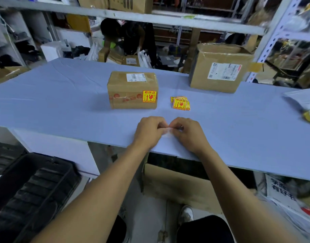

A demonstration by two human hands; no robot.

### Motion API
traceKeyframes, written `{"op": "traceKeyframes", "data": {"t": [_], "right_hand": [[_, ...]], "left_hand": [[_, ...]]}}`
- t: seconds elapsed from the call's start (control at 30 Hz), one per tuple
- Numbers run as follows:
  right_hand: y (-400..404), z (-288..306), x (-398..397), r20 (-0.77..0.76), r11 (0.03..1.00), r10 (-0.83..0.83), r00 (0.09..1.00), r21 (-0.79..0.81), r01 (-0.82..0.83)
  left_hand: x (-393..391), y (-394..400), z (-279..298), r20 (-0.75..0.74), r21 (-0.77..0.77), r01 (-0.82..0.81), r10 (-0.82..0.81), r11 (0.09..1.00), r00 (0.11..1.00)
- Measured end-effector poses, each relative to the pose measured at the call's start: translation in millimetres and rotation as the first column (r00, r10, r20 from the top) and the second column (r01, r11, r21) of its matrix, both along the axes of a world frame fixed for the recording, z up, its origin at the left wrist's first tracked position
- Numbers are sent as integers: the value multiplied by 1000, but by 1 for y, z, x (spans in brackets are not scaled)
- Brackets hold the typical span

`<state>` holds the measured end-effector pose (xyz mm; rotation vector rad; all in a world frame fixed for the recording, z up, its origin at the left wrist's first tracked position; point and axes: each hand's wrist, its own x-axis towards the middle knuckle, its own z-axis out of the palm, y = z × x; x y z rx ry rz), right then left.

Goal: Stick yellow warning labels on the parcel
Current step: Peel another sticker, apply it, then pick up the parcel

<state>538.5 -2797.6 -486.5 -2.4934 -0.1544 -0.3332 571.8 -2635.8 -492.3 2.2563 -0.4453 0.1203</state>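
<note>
A small brown cardboard parcel [132, 89] stands in the middle of the pale blue table [63, 95]. One yellow warning label [149, 96] is stuck on the right of its front face, and a white shipping label is on top. A loose pile of yellow warning labels [181, 103] lies on the table to the parcel's right. My left hand [149, 132] and my right hand [187, 133] meet near the table's front edge, fingertips pinched together on a small pale, thin piece [168, 132] between them, which is largely hidden by the fingers.
A bigger cardboard box [219, 67] with a shipping label stands at the back right. White papers [303, 100] lie at the right edge. A person bends over boxes behind the table. A black crate [31, 186] sits on the floor at the left, cardboard under the table.
</note>
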Motion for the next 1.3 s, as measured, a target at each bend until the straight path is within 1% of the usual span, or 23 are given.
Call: {"op": "traceKeyframes", "data": {"t": [0.07, 0.13, 0.2, 0.23, 0.3, 0.37, 0.4, 0.47, 0.53, 0.57, 0.63, 0.7, 0.8, 0.87, 0.97, 1.03, 1.1, 1.3], "right_hand": [[-2, -3, -3, 29, 997, -22, 999, 76, 20], [-3, -2, -9, 62, 982, -46, 997, 187, 33], [-2, -1, -15, 64, 966, -15, 998, 258, -2], [-1, -1, -16, 57, 960, 2, 998, 279, -17], [-2, -3, -16, 67, 945, -29, 997, 326, 5], [-6, -4, -15, 86, 921, -115, 990, 382, 74], [-8, -4, -15, 77, 899, -154, 985, 424, 107], [-13, -3, -16, 34, 815, -208, 978, 559, 154], [-16, 0, -17, 8, 730, -217, 976, 665, 157], [-16, 1, -17, 8, 708, -214, 977, 690, 149], [-15, 1, -17, 22, 698, -209, 978, 704, 133], [-16, 0, -16, 27, 726, -193, 981, 676, 125], [-18, -2, -15, 11, 767, -95, 995, 638, 66], [-18, -4, -14, -8, 795, -81, 997, 602, 70], [-18, -4, -13, -46, 814, -132, 990, 566, 134], [-19, -4, -12, -68, 793, -171, 983, 583, 178], [-18, -3, -12, -66, 779, -205, 977, 594, 203], [-15, -1, -15, -15, 817, -229, 973, 540, 200]], "left_hand": [[-3, -8, 0, -63, -103, -60, 54, 993, 997], [-5, -16, 3, -100, -211, -126, 107, 969, 989], [-3, -24, 6, -152, -298, -197, 158, 934, 976], [-1, -28, 7, -188, -332, -215, 159, 919, 969], [1, -36, 7, -266, -413, -193, 85, 890, 960], [2, -42, 7, -312, -514, -144, -28, 846, 950], [1, -43, 7, -310, -551, -112, -79, 827, 947], [-3, -41, 8, -279, -598, -27, -177, 801, 944], [-7, -38, 9, -244, -610, 57, -256, 790, 935], [-9, -37, 9, -235, -603, 81, -274, 794, 932], [-9, -39, 9, -227, -576, 77, -249, 814, 941], [-8, -42, 9, -238, -570, 7, -174, 822, 956], [-4, -46, 6, -249, -565, -124, -25, 816, 968], [-2, -47, 5, -250, -530, -149, 14, 835, 968], [-2, -45, 7, -281, -508, -87, -69, 857, 957], [-4, -41, 11, -308, -559, -32, -172, 828, 936], [-4, -36, 9, -309, -612, -7, -231, 791, 923], [-5, -41, 9, -277, -634, -16, -209, 773, 938]]}}
